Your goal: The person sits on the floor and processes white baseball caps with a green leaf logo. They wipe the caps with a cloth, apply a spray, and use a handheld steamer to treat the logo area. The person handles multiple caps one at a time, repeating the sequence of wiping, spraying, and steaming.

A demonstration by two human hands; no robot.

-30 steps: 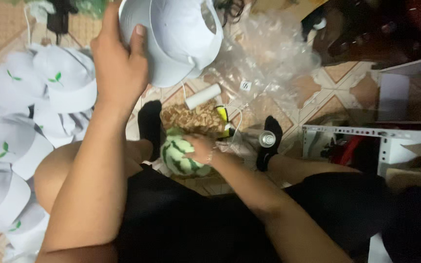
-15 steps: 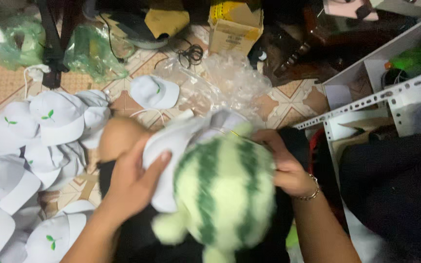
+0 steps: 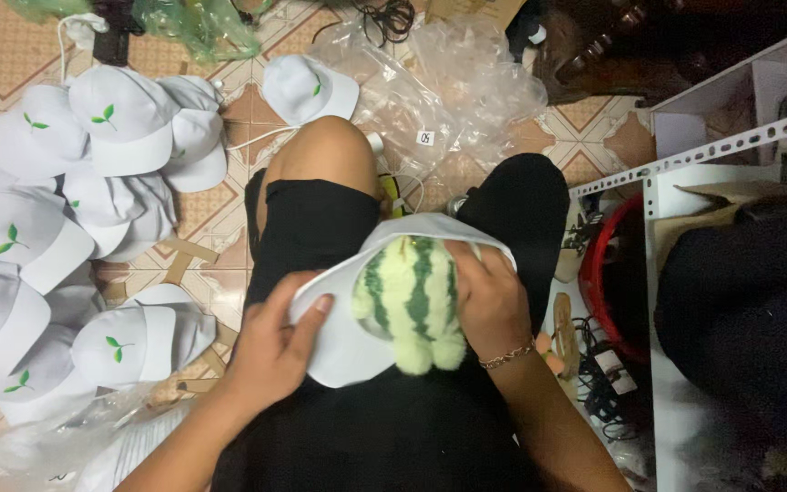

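A white cap (image 3: 343, 342) lies upside down on my lap, with a green striped watermelon plush toy (image 3: 410, 296) sitting in its crown. My left hand (image 3: 275, 351) grips the cap's brim on the left side. My right hand (image 3: 489, 305) holds the plush toy against the cap's right edge; a thin bracelet circles that wrist. My legs in black shorts are under both.
Several white caps (image 3: 66, 182) with small green leaf marks are piled on the tiled floor at the left; one more cap (image 3: 307, 87) lies ahead. Crumpled clear plastic bags (image 3: 448, 82) lie in front. A white metal shelf frame (image 3: 712, 155) and a red bucket (image 3: 603, 282) stand at the right.
The cap went from being held up in my left hand, with the plush low by my right, to resting on my lap with the plush inside it.
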